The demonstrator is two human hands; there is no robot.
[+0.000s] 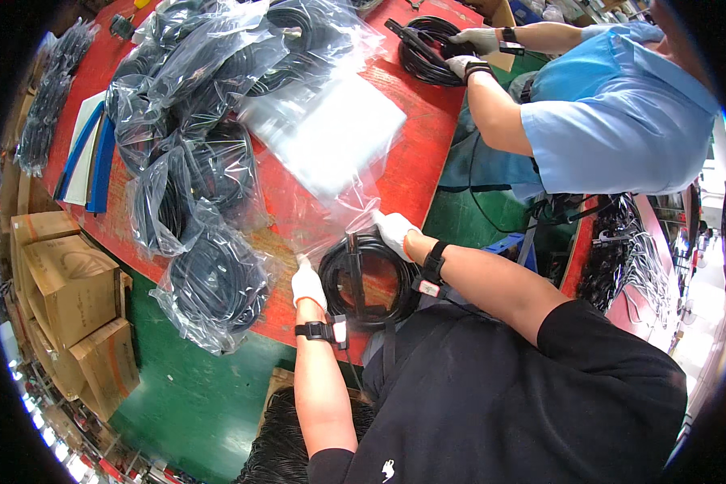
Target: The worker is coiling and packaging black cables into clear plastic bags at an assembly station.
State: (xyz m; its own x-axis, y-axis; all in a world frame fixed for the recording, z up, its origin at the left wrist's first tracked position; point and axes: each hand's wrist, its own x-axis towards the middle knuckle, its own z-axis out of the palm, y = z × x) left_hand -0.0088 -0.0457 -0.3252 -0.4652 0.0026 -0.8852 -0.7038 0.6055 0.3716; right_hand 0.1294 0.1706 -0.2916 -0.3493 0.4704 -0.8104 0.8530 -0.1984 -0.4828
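Note:
My left hand (307,286), in a white glove, pinches one side of the mouth of a clear plastic bag (331,219) at the table's near edge. The other side of the mouth is in the fingers of my right hand (396,235), also gloved. A coil of black cable (333,273) lies between my hands, just below the bag's mouth and close to my body. Across the coil sits a straight black part, whose kind I cannot make out. Beyond the held bag lies a stack of flat clear bags (343,129).
Bagged black cable coils (218,278) pile up along the left of the red table (427,133). Blue and white folders (97,165) lie farther left. Cardboard boxes (77,282) stand on the left. A co-worker's gloved hands (465,66) hold another black coil (427,68) at the far right.

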